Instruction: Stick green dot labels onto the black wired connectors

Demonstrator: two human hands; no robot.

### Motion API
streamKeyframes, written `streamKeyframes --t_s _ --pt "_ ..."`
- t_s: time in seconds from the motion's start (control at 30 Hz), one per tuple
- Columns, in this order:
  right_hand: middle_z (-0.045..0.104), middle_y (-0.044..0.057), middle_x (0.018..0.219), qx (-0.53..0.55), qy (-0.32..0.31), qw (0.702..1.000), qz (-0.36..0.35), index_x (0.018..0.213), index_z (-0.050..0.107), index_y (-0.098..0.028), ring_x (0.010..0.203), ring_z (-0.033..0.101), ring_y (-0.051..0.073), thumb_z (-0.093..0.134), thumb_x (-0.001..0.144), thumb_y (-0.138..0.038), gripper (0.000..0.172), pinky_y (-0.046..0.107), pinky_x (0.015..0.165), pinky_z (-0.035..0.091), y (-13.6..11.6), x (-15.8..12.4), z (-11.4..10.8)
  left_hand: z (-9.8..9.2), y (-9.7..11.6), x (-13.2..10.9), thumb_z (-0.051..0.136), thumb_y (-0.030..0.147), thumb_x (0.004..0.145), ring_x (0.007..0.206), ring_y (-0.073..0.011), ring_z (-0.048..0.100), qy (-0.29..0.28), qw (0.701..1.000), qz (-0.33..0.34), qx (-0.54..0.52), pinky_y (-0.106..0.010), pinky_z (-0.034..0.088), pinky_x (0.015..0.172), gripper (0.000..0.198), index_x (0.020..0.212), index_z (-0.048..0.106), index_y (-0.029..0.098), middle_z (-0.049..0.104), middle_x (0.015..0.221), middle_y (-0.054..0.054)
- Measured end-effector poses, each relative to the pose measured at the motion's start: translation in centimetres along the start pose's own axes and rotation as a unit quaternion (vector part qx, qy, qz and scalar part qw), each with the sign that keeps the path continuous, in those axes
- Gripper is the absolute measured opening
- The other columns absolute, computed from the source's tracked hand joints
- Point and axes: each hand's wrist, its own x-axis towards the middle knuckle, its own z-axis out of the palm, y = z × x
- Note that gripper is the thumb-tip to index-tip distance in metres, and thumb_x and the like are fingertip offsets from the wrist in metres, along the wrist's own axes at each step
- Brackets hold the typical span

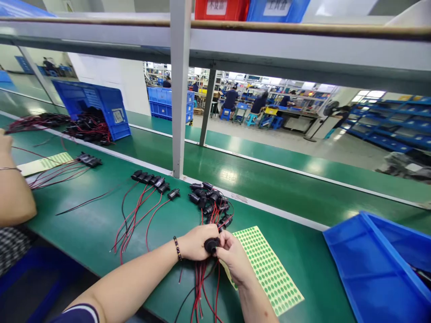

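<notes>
My left hand (198,242), with a beaded bracelet at the wrist, is closed around a black cylindrical part (212,245). My right hand (234,256) pinches at the side of that same part; anything small between its fingertips is hidden. Under my right forearm lies a pale sheet with rows of green round stickers (269,269). Just beyond my hands is a pile of black parts (210,197) with red and black wires. To its left, a row of similar parts (151,180) trails red wires. More wires (202,287) hang down below my hands.
A blue bin (357,264) stands at the right, and a tipped blue crate (117,112) spills wired parts at the back left. A grey post (180,89) rises from the green table (101,224). Another person's arm (15,193) rests at the far left.
</notes>
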Motion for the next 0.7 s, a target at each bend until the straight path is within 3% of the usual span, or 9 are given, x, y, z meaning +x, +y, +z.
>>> streamKeyframes --t_s 0.13,0.23,0.33,0.4,0.53,0.6,0.7 --pt "0.040 -0.006 0.053 0.004 0.023 1.000 0.013 0.060 0.037 -0.020 0.050 0.037 0.010 0.059 0.063 -0.020 0.022 0.022 0.050 0.029 0.0 0.3 0.1 -0.3 0.2 -0.1 0.055 0.010 0.061 0.065 -0.0127 0.047 -0.002 0.995 -0.097 -0.011 -0.022 0.036 0.057 0.026 0.083 0.046 0.020 0.051 0.075 0.001" --pt "0.044 -0.004 0.055 0.014 0.067 0.998 -0.011 0.063 0.042 -0.019 0.052 0.040 0.011 0.061 0.070 -0.031 0.023 0.024 0.053 0.032 -0.1 0.4 0.0 -1.8 0.0 -0.2 0.060 0.020 0.064 0.062 -0.0124 0.048 0.066 0.976 -0.209 0.007 -0.021 0.034 0.052 0.033 0.092 0.042 0.020 0.052 0.074 0.002" --pt "0.044 -0.004 0.056 0.001 0.112 0.993 -0.040 0.064 0.044 -0.020 0.053 0.040 0.011 0.062 0.071 -0.037 0.026 0.025 0.054 0.032 -0.4 0.4 -0.3 -5.0 -1.3 -0.6 0.061 0.032 0.068 0.066 -0.0149 0.052 0.143 0.946 -0.279 0.079 -0.023 0.037 0.056 0.030 0.091 0.045 0.020 0.057 0.076 0.000" --pt "0.043 -0.004 0.056 -0.016 0.125 0.990 -0.055 0.063 0.044 -0.020 0.053 0.039 0.012 0.062 0.071 -0.038 0.027 0.025 0.054 0.032 -0.5 0.2 -0.3 -7.7 -2.9 -0.8 0.057 0.036 0.072 0.072 -0.0173 0.056 0.172 0.919 -0.319 0.158 -0.025 0.040 0.062 0.027 0.093 0.049 0.020 0.060 0.083 -0.003" --pt "0.042 -0.004 0.058 -0.051 0.108 0.990 -0.070 0.064 0.044 -0.019 0.055 0.038 0.012 0.060 0.073 -0.038 0.026 0.025 0.054 0.032 -0.4 0.0 0.0 -11.6 -6.2 -1.0 0.051 0.041 0.076 0.083 -0.0243 0.057 0.182 0.830 -0.411 0.331 -0.031 0.042 0.071 0.029 0.087 0.059 0.017 0.063 0.084 -0.010" --pt "0.041 -0.004 0.058 -0.078 0.097 0.989 -0.075 0.064 0.044 -0.019 0.055 0.038 0.012 0.058 0.074 -0.038 0.025 0.025 0.054 0.031 -0.2 0.0 0.2 -12.0 -7.2 -0.9 0.051 0.043 0.075 0.093 -0.0297 0.054 0.186 0.809 -0.425 0.361 -0.037 0.041 0.078 0.033 0.083 0.063 0.014 0.062 0.087 -0.014" --pt "0.039 -0.004 0.058 -0.113 0.094 0.986 -0.080 0.064 0.043 -0.019 0.054 0.037 0.011 0.055 0.076 -0.037 0.025 0.024 0.053 0.030 0.0 0.0 0.3 -10.8 -8.2 -0.7 0.051 0.038 0.077 0.116 -0.0344 0.038 0.224 0.791 -0.403 0.403 -0.046 0.030 0.094 0.041 0.108 0.057 0.012 0.052 0.116 -0.018"
